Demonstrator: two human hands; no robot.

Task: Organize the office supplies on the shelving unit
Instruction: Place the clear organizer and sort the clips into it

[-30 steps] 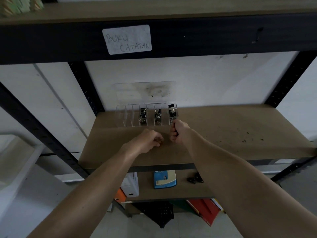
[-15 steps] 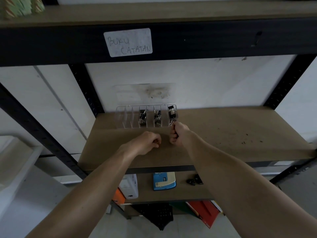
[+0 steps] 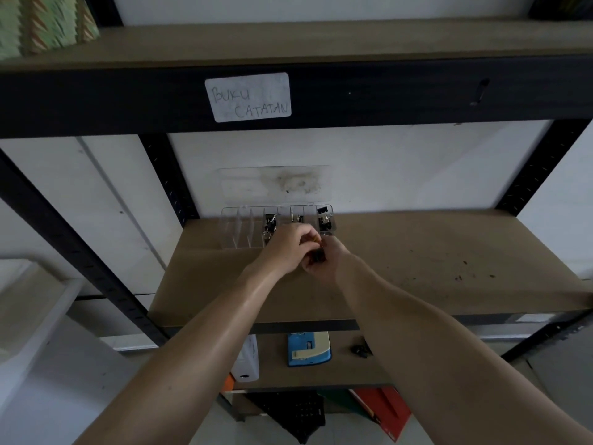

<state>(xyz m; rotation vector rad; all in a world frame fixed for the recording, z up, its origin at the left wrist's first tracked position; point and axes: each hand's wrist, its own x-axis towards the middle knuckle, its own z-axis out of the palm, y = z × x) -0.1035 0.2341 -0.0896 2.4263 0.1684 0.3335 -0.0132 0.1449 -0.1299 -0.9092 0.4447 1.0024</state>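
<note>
On the shelf (image 3: 417, 268), the clear divided organizer (image 3: 276, 226) is sitting at the back, just beyond the hands. The left hand (image 3: 285, 248) and right hand (image 3: 327, 261) are pinching one dark binder clip (image 3: 317, 255) together (half hidden); it wants lowering upright into a compartment. A second ago the fists were apart.

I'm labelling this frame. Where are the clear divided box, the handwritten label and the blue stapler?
clear divided box (image 3: 244, 231), head view, empty left compartments.
handwritten label (image 3: 248, 97), head view, centre of paper.
blue stapler (image 3: 308, 348), head view, top face.
</note>
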